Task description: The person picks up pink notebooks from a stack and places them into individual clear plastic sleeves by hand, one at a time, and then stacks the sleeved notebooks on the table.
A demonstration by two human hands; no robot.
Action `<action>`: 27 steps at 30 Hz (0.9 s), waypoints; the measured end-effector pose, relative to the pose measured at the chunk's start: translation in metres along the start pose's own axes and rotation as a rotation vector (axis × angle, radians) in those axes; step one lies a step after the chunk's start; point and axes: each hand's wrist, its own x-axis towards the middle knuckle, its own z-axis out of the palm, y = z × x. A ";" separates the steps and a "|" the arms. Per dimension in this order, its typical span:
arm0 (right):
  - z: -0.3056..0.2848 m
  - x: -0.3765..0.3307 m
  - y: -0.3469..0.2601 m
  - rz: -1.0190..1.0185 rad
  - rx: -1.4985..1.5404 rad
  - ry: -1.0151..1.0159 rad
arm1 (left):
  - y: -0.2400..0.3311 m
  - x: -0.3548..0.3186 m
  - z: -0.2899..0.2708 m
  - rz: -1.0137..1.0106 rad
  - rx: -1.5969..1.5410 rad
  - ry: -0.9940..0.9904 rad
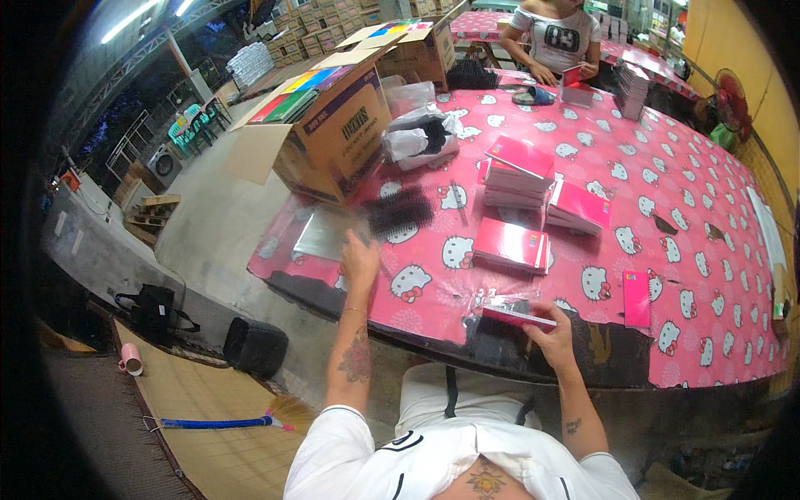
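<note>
My right hand [552, 337] grips a thin notebook [518, 316] by its right end, seen nearly edge-on above the table's front edge. Clear plastic glints just behind the notebook. On the left, my left hand [360, 260] reaches to a stack of clear plastic sheets [323, 236], fingers apart at its right edge; whether it pinches a sheet is hard to see. Beside those fingertips lies a bundle of black spiral binding coils [400, 212]. Several stacks of pink notebooks, including a near stack [512, 244], stand in the middle of the table.
An open cardboard box [333, 133] topped with colourful notebooks stands at the left edge. Behind it are a plastic bag of black coils [423, 140] and another box [421, 54]. One pink notebook [637, 298] lies at right. Across the pink-covered table [700, 225], another person [557, 42] handles a notebook.
</note>
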 end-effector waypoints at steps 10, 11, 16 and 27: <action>-0.002 0.002 0.004 0.027 0.023 -0.107 | 0.038 -0.070 -0.047 0.275 -0.796 -0.186; -0.003 0.001 0.003 0.020 0.008 -0.112 | 0.050 -0.083 -0.061 0.244 -0.871 -0.250; 0.002 0.003 -0.001 -0.092 -0.055 -0.131 | 0.071 -0.105 -0.080 0.368 -1.011 -0.303; 0.002 0.001 0.003 -0.060 -0.082 -0.134 | 0.082 -0.113 -0.085 0.258 -1.089 -0.533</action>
